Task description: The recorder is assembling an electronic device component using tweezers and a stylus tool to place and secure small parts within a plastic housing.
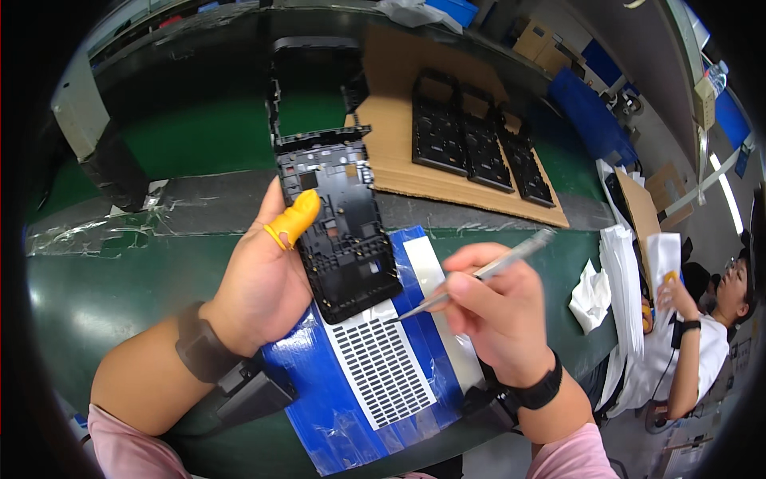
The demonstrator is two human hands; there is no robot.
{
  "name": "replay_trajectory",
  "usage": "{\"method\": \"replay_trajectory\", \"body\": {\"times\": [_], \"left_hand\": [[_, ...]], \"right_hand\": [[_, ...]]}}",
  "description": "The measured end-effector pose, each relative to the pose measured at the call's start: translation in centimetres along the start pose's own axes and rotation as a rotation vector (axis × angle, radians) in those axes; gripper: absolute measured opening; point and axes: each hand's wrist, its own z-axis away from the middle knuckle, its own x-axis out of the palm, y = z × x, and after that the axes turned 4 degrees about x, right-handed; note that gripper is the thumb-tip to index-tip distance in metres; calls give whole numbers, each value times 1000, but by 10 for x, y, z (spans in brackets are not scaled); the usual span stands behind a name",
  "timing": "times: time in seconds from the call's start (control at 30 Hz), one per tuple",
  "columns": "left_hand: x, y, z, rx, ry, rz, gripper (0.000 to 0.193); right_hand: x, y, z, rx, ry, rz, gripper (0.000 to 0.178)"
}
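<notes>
A black plastic housing frame (339,215) with ribs and cut-outs is held tilted in my left hand (267,267), its thumb in a yellow finger cot (297,219) pressed on the inner face. My right hand (499,307) pinches a pair of metal tweezers (479,275). Their tip points at the upper right edge of a white sheet of small black rectangular stickers (383,371), just below the frame's lower end. Whether the tip has a sticker is too small to tell. Under the sheet lies a blue board (315,407) wrapped in clear tape.
Several similar black frames (439,132) rest on a cardboard sheet (391,172) at the far right. A crumpled white tissue (590,297) and stacked white strips (626,279) lie to the right. Beyond them, another person (686,351) holds a white item. A grey post (96,136) stands far left.
</notes>
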Motion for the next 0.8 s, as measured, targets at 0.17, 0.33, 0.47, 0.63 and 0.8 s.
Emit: {"method": "replay_trajectory", "body": {"times": [0.17,0.33,0.47,0.63,0.8], "left_hand": [[40,5,30,-209,-28,46,44],[50,-2,47,-253,16,49,46],[44,-1,44,-276,19,116,47],[46,2,47,-244,5,105,48],[43,1,47,-238,1,101,47]], "right_hand": [[10,-12,20,-271,22,5,18],[15,-6,34,-287,-111,16,24],[16,-5,34,-297,-70,-7,23],[15,-1,31,-243,-94,7,24],[16,-1,29,-252,-120,-32,24]]}}
